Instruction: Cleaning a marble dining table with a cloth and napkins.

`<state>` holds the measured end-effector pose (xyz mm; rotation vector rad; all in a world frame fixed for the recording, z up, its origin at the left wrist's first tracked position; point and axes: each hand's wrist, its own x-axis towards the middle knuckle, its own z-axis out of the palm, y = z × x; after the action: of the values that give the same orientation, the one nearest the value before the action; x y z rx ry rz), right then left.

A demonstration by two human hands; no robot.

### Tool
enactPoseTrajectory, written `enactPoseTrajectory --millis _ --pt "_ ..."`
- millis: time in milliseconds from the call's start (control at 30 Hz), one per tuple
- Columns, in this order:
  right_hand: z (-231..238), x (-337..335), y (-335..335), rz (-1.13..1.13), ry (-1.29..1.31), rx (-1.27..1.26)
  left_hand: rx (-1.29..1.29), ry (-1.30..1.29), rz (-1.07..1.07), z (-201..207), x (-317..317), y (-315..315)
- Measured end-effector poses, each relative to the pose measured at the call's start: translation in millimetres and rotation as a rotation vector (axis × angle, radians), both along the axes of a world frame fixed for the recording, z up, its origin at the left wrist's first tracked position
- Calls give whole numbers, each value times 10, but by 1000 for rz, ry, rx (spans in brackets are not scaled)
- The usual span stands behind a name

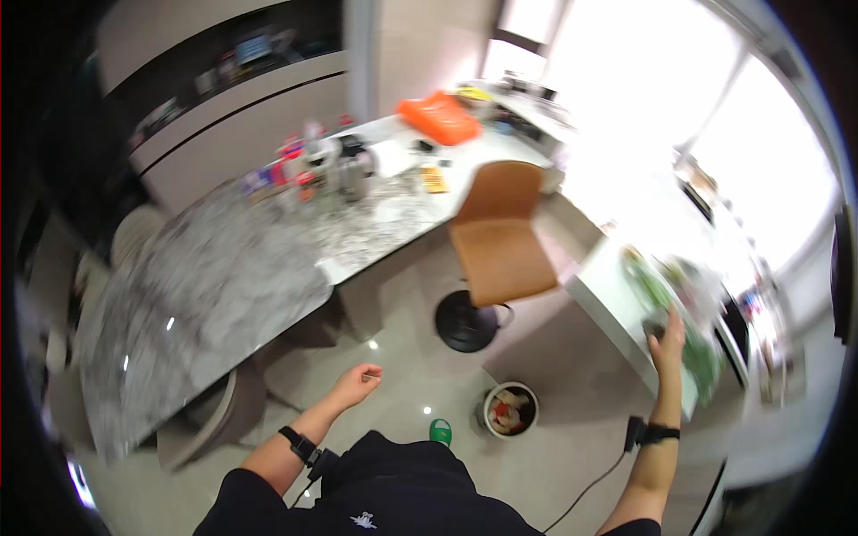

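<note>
Grey marbled table (214, 259): left side of the frame, extending toward upper centre; a silver jug (355, 174) stands among bottles at its far end. Left hand (356, 384): just left of lower centre, apart from the table, fingers loosely curled; from here I cannot tell whether they enclose anything. Green slipper (440, 432): lower centre, on the floor. Brown chair (505, 237): centre, on a round black base. White bin (483, 413): below the chair, containing scraps. White counter (608, 295): right side, supporting green vegetables (654, 284). Right hand (666, 347): right side, over the counter beside the vegetables, fingers extended; blur leaves contact and grip undeterminable. Clear plastic bag (699, 290): just beyond the fingertips.
</note>
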<state>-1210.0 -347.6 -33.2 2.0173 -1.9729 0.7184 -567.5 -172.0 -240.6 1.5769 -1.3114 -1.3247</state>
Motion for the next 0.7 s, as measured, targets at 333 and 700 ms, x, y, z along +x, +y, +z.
enactPoseTrajectory --millis 333,700 --pt "-588 3745 -1262 947 -155 295 97 -333 880 -241 1120 1322" --pt "-874 7444 -1392 1381 -340 768 57 -546 1292 -105 2194 2314"
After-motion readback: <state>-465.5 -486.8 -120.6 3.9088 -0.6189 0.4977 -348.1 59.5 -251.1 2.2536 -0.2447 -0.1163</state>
